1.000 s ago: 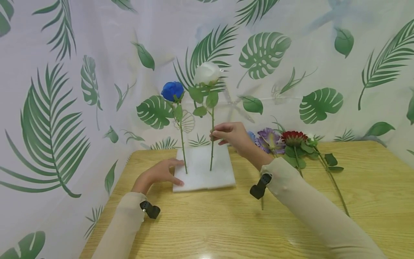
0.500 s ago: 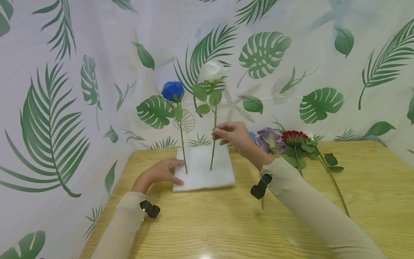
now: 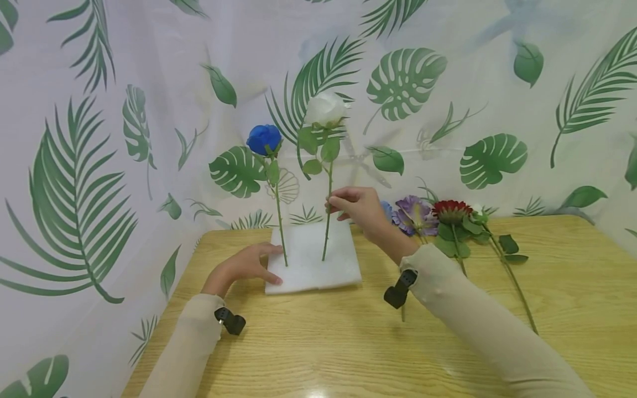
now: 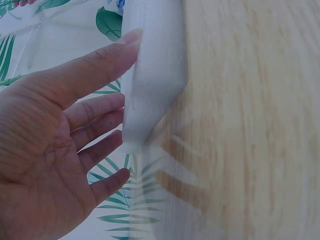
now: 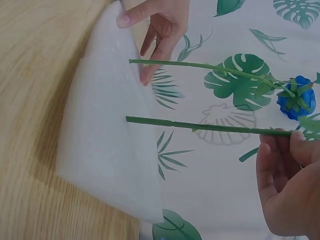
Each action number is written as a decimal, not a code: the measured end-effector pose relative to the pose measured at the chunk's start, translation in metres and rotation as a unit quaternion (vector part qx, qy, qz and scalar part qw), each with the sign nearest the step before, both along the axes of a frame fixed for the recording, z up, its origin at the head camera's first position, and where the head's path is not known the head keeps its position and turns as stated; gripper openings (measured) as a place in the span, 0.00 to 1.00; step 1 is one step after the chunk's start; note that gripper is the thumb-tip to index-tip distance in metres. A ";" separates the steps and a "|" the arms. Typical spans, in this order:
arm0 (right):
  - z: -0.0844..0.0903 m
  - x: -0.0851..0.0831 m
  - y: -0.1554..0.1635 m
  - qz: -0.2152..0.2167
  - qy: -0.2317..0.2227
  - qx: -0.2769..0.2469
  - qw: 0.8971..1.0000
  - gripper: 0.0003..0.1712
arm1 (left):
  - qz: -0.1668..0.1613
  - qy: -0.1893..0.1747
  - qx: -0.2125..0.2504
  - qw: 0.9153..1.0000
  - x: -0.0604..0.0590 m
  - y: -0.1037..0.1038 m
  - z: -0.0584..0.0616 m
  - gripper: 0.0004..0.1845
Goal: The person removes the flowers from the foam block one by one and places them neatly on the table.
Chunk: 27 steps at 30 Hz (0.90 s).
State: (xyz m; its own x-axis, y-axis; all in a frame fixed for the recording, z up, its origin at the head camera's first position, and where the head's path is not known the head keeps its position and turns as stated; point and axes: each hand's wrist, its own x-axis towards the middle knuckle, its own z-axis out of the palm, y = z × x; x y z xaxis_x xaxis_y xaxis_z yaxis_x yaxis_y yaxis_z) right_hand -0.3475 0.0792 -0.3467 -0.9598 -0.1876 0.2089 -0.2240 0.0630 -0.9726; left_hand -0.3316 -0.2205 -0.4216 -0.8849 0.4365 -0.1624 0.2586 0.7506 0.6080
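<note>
My right hand (image 3: pixel 355 207) pinches the green stem of a white rose (image 3: pixel 325 110) between thumb and fingers, partway up. The stem's lower end meets the top of a white foam slab (image 3: pixel 343 265), and the rose leans slightly right. To its left a blue rose (image 3: pixel 265 140) stands in the same slab, unheld. My left hand (image 3: pixel 249 264) rests at the slab's left edge, thumb and fingers spread. In the left wrist view its thumb (image 4: pixel 107 62) touches the foam, while the fairly straight fingers lie along the edge.
Right of the slab, a purple flower (image 3: pixel 415 214), a red flower (image 3: pixel 452 211) and other stems lie on the wooden table (image 3: pixel 308 337). My right forearm crosses over part of them. A leaf-printed curtain (image 3: pixel 174 55) hangs close behind and to the left.
The white rose's head has tipped a little to the right, and my right hand has shifted slightly right with its stem. My left hand and the slab have stayed in place.
</note>
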 end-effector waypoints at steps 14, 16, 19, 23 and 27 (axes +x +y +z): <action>0.000 0.002 0.001 0.036 0.028 0.022 0.999 0.13 | 0.002 -0.003 -0.006 1.000 -0.001 -0.001 -0.001 0.47; -0.001 0.002 0.001 0.031 0.028 0.026 0.999 0.14 | 0.002 -0.004 -0.004 1.000 -0.001 -0.001 -0.001 0.47; -0.001 0.003 0.000 0.022 0.034 0.032 0.999 0.14 | 0.000 -0.003 -0.003 1.000 -0.001 -0.001 -0.001 0.47; -0.002 0.004 -0.003 0.001 0.053 0.029 0.998 0.14 | 0.000 -0.005 -0.001 1.000 -0.001 0.000 -0.001 0.47; -0.002 0.004 -0.004 -0.014 0.061 0.022 0.998 0.14 | -0.001 -0.007 0.005 1.000 0.000 0.000 0.001 0.47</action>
